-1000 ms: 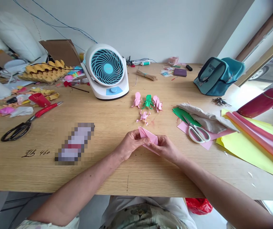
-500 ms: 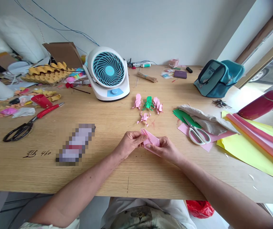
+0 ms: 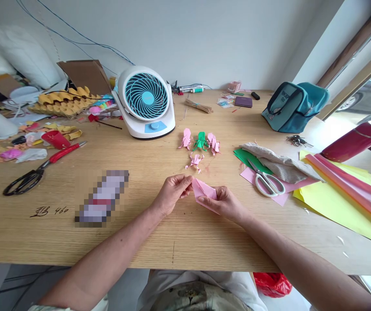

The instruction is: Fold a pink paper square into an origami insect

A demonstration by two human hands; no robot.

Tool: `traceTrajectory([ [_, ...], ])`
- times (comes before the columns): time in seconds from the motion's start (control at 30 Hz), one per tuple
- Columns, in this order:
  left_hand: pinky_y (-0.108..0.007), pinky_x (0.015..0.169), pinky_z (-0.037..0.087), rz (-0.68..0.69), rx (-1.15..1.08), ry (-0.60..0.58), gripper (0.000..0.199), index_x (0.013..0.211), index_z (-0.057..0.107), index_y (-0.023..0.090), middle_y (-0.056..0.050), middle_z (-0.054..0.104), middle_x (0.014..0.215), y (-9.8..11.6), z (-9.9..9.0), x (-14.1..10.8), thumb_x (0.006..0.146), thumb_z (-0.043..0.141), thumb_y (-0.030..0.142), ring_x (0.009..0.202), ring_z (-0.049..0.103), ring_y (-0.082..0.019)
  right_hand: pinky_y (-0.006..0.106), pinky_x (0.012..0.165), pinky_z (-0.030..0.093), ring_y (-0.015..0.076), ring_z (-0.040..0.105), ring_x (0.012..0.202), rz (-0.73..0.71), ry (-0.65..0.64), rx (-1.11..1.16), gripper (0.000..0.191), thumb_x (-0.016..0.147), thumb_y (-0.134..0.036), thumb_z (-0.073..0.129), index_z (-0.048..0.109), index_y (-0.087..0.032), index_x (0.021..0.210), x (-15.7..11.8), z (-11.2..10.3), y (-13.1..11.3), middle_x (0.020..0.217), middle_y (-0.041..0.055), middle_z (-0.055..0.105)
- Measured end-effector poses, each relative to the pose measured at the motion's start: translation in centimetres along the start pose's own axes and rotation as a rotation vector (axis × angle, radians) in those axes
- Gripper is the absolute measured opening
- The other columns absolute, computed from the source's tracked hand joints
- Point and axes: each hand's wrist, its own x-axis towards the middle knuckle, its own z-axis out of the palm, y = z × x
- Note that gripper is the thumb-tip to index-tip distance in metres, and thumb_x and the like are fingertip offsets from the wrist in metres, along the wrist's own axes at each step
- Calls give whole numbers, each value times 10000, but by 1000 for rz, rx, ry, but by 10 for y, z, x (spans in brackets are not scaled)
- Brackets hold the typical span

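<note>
A folded piece of pink origami paper is held above the table's front half. My right hand grips its right side, thumb on top. At the paper's upper left corner, my left hand pinches with thumb and forefinger. Just beyond the paper lie small folded paper figures with thin legs: a green one, a pink one to its left, another pink one to its right and a smaller pink one in front.
White-handled scissors lie on pink and green sheets by a grey cloth. Yellow paper and a red bottle are at right. A fan stands behind; black-handled scissors and a blurred phone-shaped object lie left.
My left thumb and fingers have moved left and up off the paper's face to its upper left corner. My right hand keeps its grip. The view has shifted slightly.
</note>
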Motion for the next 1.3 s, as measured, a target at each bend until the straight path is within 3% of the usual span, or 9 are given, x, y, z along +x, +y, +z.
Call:
traceTrajectory([
  [0.2, -229, 582, 351, 113, 275, -181, 443, 686, 619, 147, 18, 528, 648, -6, -1, 1, 753, 735, 569, 620, 454, -106, 260, 489, 125, 56, 203, 507, -44, 73, 69, 583, 795, -581, 683, 339, -198, 520, 1, 1, 2, 525, -64, 281],
  [0.43, -212, 535, 324, 39, 139, -160, 384, 714, 624, 150, 38, 507, 618, -11, 2, 0, 744, 763, 506, 544, 394, -74, 264, 487, 120, 57, 209, 499, -17, 6, 36, 547, 836, -575, 650, 376, -191, 559, 0, 0, 1, 520, -66, 298],
  [0.63, -196, 477, 286, 6, 129, -140, 478, 673, 571, 151, 20, 495, 597, -9, -3, -1, 857, 598, 592, 529, 411, -77, 264, 494, 138, 63, 223, 512, -28, -14, 33, 566, 824, -617, 630, 386, -188, 548, 0, 0, 0, 538, -58, 305],
  [0.73, -203, 491, 324, 45, 161, -177, 473, 735, 597, 156, 6, 532, 654, -5, -2, -2, 890, 539, 599, 564, 453, -93, 260, 492, 145, 64, 225, 511, -25, 71, 45, 553, 807, -624, 640, 396, -192, 563, 1, 0, -2, 544, -59, 306],
  [0.83, -213, 586, 401, 101, 265, -234, 372, 932, 653, 159, -23, 622, 835, -3, 4, -5, 830, 674, 516, 691, 531, -115, 255, 483, 160, 68, 229, 509, -21, 186, 39, 537, 819, -616, 621, 407, -194, 564, 3, 2, 0, 536, -57, 307],
  [0.97, -231, 646, 434, 119, 274, -93, 503, 1051, 635, 150, -33, 663, 923, -13, 15, -8, 690, 823, 445, 719, 564, -123, 240, 532, 276, 101, 353, 587, -117, 249, -44, 423, 824, -535, 647, 520, -170, 651, 4, 9, 4, 619, -27, 438],
  [1.07, -258, 720, 462, 103, 137, 11, 465, 952, 649, 151, -28, 681, 877, -18, 19, -8, 647, 851, 438, 793, 606, -155, 247, 566, 302, 118, 396, 623, -179, 267, -182, 359, 864, -435, 617, 503, -172, 647, 3, 15, 6, 665, -9, 472],
  [1.2, -266, 743, 458, 90, 16, 13, 331, 691, 627, 145, -21, 689, 785, -18, 18, -7, 688, 832, 405, 770, 602, -146, 251, 554, 281, 112, 375, 594, -204, 266, -298, 327, 897, -332, 568, 442, -187, 631, 0, 16, 6, 641, -21, 436],
  [1.3, -269, 741, 460, 72, -9, -7, 303, 687, 659, 137, -24, 698, 769, -16, 16, -7, 698, 830, 386, 756, 608, -146, 251, 573, 307, 118, 409, 616, -220, 239, -319, 297, 902, -335, 581, 489, -182, 666, -2, 14, 1, 672, -13, 483],
])
